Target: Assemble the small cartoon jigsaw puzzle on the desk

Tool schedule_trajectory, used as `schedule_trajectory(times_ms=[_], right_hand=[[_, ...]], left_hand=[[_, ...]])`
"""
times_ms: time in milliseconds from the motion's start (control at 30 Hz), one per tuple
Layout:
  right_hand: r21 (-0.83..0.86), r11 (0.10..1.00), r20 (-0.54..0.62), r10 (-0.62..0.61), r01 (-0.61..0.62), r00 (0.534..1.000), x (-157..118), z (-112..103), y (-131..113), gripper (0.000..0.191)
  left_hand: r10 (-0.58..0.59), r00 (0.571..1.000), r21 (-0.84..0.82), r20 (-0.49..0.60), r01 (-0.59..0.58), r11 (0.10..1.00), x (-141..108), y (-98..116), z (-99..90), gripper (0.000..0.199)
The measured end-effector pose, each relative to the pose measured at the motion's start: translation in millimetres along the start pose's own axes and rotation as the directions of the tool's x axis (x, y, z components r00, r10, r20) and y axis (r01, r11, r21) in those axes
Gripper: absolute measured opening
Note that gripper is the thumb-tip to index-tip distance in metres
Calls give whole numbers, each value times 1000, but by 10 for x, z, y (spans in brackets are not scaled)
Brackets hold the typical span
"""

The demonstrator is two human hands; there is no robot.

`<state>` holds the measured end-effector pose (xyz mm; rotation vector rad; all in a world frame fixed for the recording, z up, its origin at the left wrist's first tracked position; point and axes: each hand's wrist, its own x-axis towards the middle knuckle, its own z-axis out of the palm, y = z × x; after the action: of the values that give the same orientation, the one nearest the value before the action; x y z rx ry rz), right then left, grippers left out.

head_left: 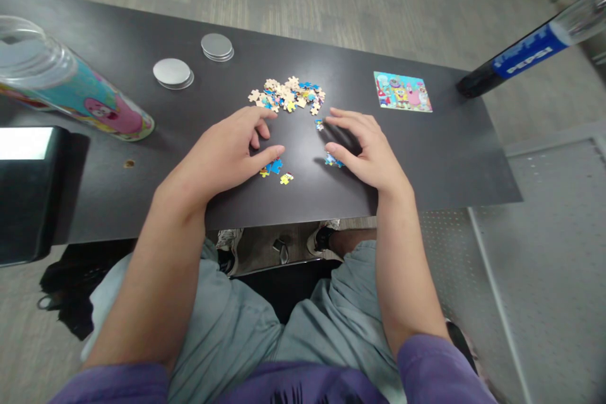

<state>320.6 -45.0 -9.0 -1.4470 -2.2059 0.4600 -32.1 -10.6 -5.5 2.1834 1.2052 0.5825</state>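
Observation:
A heap of small jigsaw pieces (pixel 286 95) lies on the dark table, some with the wooden side up. My left hand (pixel 237 148) is open to the left, its thumb over blue and yellow pieces (pixel 274 167). Just right of these lies a single yellow piece (pixel 286 178). On the right, my right hand (pixel 367 148) is open with its fingers bent. Its thumb is at blue pieces (pixel 334 160), partly hidden beneath it, and its fingertips are beside a small piece (pixel 319 124). I see nothing held in either hand.
A colourful cartoon picture card (pixel 403 92) lies at the right, near a Pepsi bottle (pixel 525 53). Two stacks of silver discs (pixel 171 72) (pixel 216 46) are at the back left. A clear-topped cartoon-print container (pixel 95 95) and a black device (pixel 28 196) stand at the left.

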Motion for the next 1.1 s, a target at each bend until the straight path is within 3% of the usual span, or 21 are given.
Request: schedule_trajectory(times_ms=[133,367,433,567,633,800,1100], right_hand=[[-91,996,9,-2,3,1000,16,54,-30,57],[-79,976,152,-189,203,970,52,197,-393,55],[-81,982,125,-161,172,979,74,218,-398,57],[-156,988,-32,3,-8,999,125,221,-232,68],[-195,980,-24,43,-47,999,144,225,-161,71],[-227,973,73,45,-27,996,169,264,-201,71],[-216,976,68,14,1,998,121,277,-295,74]], left_hand=[[5,1000,-14,-17,-5,1000,0,0,22,69],[31,999,6,-34,-31,999,-4,-15,58,67],[55,998,77,-10,-54,996,1,19,65,61],[48,998,205,27,-53,977,18,89,73,51],[44,998,204,34,-50,978,20,92,70,49],[60,998,169,29,-64,983,10,56,63,50],[40,998,183,40,-47,982,34,47,73,60]])
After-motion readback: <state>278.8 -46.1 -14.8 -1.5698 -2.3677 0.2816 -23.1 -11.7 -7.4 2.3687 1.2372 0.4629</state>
